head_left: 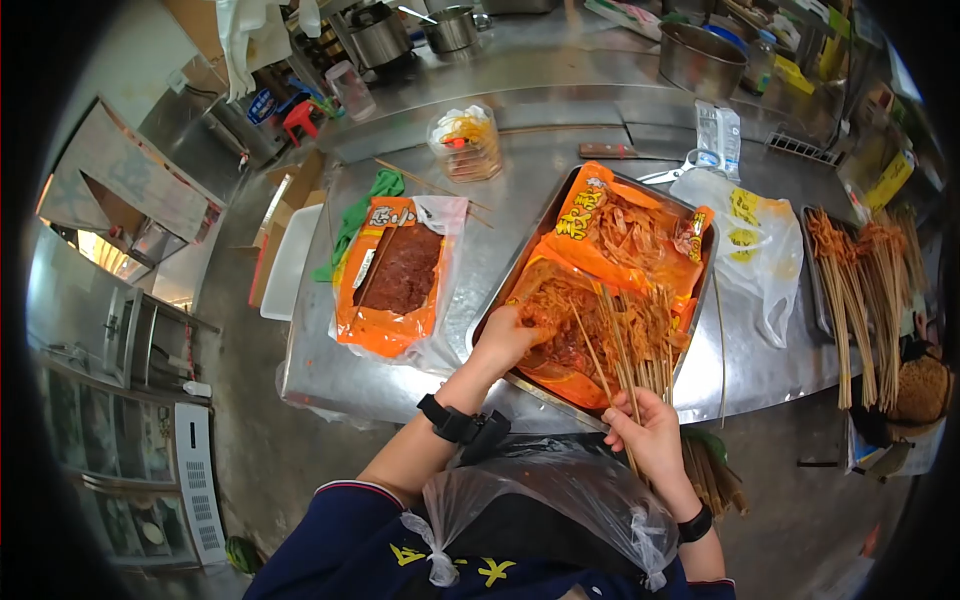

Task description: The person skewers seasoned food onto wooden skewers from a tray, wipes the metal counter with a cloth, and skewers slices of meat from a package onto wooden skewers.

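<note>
My left hand point(505, 338) reaches over the left side of a metal tray point(548, 392). Its fingers are closed in reddish marinated food point(565, 305), and the fingertips are partly hidden there. My right hand point(646, 428), at the tray's near right corner, pinches thin bamboo skewers point(622, 362) between thumb and fingers. Beside them, several loaded skewers point(655, 335) lie with orange strips at their far ends. An opened orange packet point(640, 225) of pale, sauced strips fills the back of the tray.
Left of the tray lies another orange packet point(400, 270) of dark red food, beside a green cloth point(352, 222). Behind are a clear plastic tub point(465, 145), a knife point(607, 151) and scissors point(690, 168). A plastic bag point(760, 250) and a second tray of skewers point(865, 300) are to the right.
</note>
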The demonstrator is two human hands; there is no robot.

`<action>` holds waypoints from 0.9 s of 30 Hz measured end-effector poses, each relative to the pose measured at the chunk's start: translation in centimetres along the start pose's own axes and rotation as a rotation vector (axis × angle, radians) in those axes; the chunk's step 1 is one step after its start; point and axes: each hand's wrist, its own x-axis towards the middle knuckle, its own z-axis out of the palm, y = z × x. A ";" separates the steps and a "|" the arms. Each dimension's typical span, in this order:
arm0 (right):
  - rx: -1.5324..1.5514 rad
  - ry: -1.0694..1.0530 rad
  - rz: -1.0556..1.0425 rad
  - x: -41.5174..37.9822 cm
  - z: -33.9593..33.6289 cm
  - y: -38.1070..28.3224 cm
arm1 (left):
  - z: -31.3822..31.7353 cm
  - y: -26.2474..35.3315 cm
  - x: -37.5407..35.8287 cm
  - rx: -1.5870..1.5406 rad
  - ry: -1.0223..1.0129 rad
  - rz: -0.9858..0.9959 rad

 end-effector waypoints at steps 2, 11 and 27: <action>-0.012 0.004 0.005 0.0 0.0 0.0 | -0.6 0.3 -0.1 -0.135 -0.043 -0.155; 0.015 -0.025 0.000 -0.1 -0.2 0.1 | 0.3 1.4 0.4 -0.700 -0.087 -0.309; -0.006 -0.056 0.036 -0.1 -0.2 0.1 | 0.7 0.1 1.4 -0.623 0.023 -0.135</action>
